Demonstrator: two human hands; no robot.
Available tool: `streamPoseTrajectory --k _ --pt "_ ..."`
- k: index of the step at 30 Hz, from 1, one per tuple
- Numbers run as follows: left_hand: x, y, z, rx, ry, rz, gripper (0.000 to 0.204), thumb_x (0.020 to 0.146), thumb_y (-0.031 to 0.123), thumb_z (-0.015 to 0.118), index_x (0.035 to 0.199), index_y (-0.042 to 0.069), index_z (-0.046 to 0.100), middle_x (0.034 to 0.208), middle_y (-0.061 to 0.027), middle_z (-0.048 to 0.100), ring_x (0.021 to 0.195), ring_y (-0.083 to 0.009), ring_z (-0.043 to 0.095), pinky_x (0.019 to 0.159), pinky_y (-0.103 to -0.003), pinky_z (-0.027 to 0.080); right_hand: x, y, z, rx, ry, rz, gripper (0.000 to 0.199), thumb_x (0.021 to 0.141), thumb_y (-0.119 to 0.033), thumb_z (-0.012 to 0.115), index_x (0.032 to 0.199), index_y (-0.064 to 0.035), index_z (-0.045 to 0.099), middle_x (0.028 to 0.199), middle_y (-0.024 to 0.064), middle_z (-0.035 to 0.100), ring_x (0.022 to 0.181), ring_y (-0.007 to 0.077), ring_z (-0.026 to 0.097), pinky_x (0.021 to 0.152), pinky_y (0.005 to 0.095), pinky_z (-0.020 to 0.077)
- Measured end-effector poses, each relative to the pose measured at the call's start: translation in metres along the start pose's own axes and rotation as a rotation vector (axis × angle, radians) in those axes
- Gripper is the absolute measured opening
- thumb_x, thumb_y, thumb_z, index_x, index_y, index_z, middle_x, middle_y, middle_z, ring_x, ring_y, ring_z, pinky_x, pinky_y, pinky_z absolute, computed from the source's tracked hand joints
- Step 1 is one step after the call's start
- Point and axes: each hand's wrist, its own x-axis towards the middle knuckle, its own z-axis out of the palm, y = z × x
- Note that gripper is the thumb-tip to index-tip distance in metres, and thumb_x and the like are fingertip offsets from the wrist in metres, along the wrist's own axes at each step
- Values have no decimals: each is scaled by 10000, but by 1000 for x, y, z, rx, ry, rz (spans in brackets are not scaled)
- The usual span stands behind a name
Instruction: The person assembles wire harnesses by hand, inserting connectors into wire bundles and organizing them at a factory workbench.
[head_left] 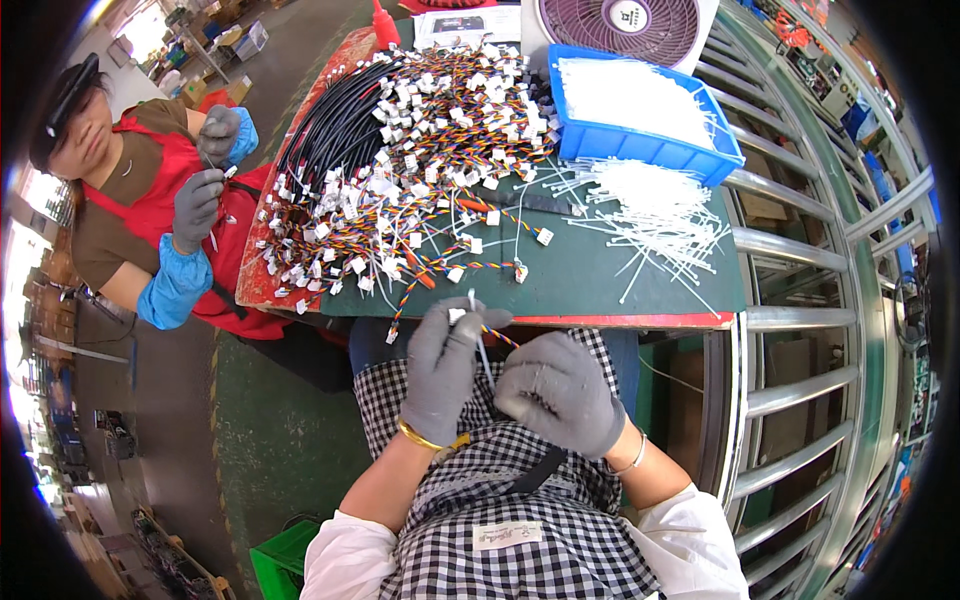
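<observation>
My left hand [442,362], in a grey glove, pinches a short wire harness near its white connector [457,315]. A white cable tie [484,358] stands beside the connector, and its lower part slants down toward my right fingertips. Twisted multicoloured wires [502,339] stretch from the left fingers to my right hand [562,390], also gloved in grey. The right fingers are curled closed where the wires reach them; their exact grip is hidden. Both hands are above my lap, just short of the table edge. Ahead lies a heap of similar wire harnesses [460,110] with white connectors.
Loose cable ties [655,215] lie on the green tabletop [570,282] at right, before a blue bin [640,148] of more ties. Black cables [335,125] lie left, a purple fan [625,25] behind. A co-worker [165,190] sits left; a roller conveyor [795,318] runs right.
</observation>
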Motion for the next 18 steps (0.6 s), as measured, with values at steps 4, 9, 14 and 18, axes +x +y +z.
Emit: streamPoseTrajectory --k 4,9,14,18 --pt "0 7 -16 213 -168 66 147 1004 88 526 1109 -3 575 921 -99 712 889 -141 671 779 -289 527 -1 -1 -2 320 137 278 119 957 -143 641 964 -47 571 956 102 658 796 184 641 701 298 535" --pt "-12 20 -12 488 -203 254 172 998 127 560 1136 28 589 930 -123 670 832 -215 683 740 -322 531 14 0 -3 952 158 850 229 1016 -202 572 1106 -13 477 941 72 663 739 82 626 578 213 504" --pt "-12 20 -15 504 -230 287 168 991 120 566 1129 27 591 946 -129 677 834 -239 693 724 -332 537 12 1 -2 869 46 815 394 986 -205 632 1276 1 461 916 51 642 775 71 605 639 200 492" --pt "-12 19 -16 498 -240 305 161 988 118 569 1118 28 597 959 -137 685 850 -255 704 718 -334 542 7 5 2 858 21 730 434 970 -160 652 1320 7 457 910 40 631 811 57 572 690 195 467"
